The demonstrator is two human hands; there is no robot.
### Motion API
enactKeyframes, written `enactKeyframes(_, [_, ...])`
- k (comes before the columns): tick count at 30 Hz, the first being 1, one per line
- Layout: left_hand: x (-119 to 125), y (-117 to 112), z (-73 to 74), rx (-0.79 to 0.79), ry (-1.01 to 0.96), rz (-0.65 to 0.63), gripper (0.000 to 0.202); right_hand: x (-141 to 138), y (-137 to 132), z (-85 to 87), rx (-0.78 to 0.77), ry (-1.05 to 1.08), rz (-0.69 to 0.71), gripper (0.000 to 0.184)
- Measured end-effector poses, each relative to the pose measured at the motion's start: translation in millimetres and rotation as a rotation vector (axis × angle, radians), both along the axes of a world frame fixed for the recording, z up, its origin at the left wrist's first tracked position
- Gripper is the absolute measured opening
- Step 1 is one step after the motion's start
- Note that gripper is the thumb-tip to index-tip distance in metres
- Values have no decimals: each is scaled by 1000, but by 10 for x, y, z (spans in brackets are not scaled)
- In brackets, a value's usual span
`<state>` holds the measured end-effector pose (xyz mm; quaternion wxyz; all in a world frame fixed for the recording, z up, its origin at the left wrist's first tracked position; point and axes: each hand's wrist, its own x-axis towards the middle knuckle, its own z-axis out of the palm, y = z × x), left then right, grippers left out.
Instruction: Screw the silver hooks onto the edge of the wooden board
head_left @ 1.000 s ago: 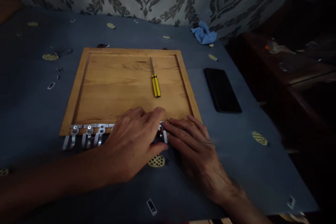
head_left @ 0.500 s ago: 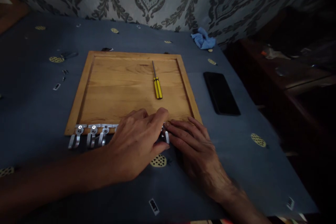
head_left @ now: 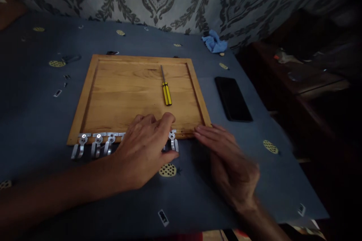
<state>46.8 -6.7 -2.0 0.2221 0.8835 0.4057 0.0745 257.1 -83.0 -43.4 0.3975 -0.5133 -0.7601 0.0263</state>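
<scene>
At the left of the frame, small pieces (head_left: 66, 77), possibly screws, lie on the desk (head_left: 36, 120). At lower left, metal hooks (head_left: 98, 139) line the near edge of the wooden board (head_left: 124, 86); the left hand (head_left: 147, 148) arches over them, likely to keep them aligned, its grip hidden. Above, a screwdriver (head_left: 166, 93) rests on the board, perhaps for easy reach. Right of centre, the right hand (head_left: 233, 163) has its fingers straight at the board's corner, maybe bracing it; I cannot tell whether they pinch anything.

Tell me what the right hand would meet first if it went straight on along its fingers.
The right hand would likely meet the wooden board's near rim first, close to the board's right corner; depth leaves unclear whether they touch.
</scene>
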Motion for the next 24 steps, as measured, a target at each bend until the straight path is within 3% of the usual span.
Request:
enactKeyframes(8, [-10, 6, -17, 2, -36, 5, 47, -13, 0, 34, 18, 51, -55, 34])
enactKeyframes(24, [-10, 16, -20, -12, -28, -11, 47, 1, 66, 88, -8, 103, -33, 31])
